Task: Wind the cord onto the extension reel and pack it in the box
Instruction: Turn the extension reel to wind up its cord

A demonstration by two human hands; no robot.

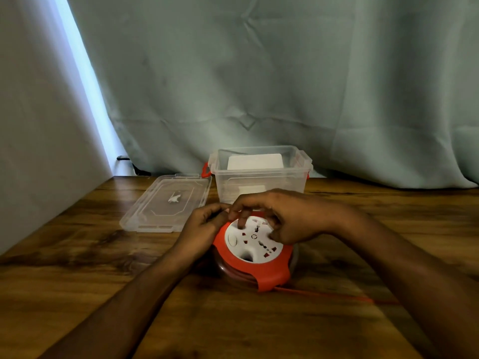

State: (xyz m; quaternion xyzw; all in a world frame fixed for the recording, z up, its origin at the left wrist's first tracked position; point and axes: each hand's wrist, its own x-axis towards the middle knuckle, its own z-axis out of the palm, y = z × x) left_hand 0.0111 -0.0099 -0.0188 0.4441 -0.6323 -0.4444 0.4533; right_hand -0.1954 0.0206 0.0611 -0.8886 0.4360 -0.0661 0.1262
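A round extension reel (255, 257) with a red rim and a white socket face lies flat on the wooden table (103, 268). My left hand (201, 226) grips its left edge. My right hand (282, 216) rests on top of the white face, fingers curled onto it. A thin red cord (334, 296) runs out from the reel's front toward the right and passes under my right forearm. Behind the reel stands a clear plastic box (261, 174), open on top, with red latches and something white inside.
The box's clear lid (167, 202) lies flat to the left of the box. A grey-green curtain (259, 81) hangs along the table's far edge, and a pale wall (39, 125) borders the left side.
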